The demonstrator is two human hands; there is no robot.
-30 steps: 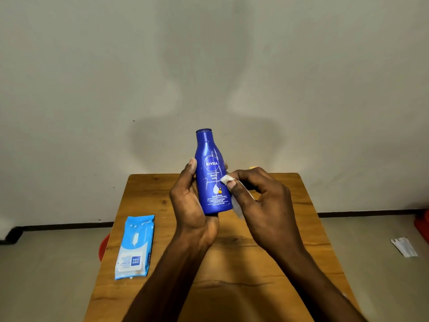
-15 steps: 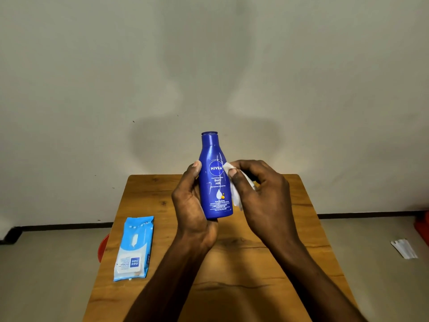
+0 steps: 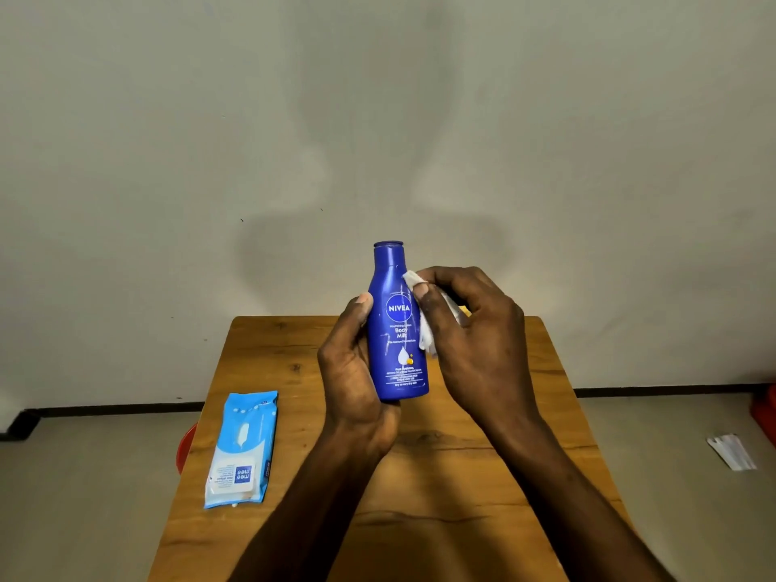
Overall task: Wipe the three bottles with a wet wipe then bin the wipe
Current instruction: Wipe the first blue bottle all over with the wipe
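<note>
Left hand (image 3: 357, 371) grips Nivea body milk bottle (image 3: 399, 329) upright above wooden table (image 3: 525, 413). Right hand (image 3: 470, 329) pinches wet wipe (image 3: 413, 279) against bottle shoulder. Plastic likely light, rigid, slick when damp; hold lower body firmly.

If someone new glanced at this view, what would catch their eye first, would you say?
First the blue bottle, held upright above the wooden table by the left hand. The right hand presses a white wipe against its shoulder. A pale blue wipes pack lies on the table's left side.
</note>
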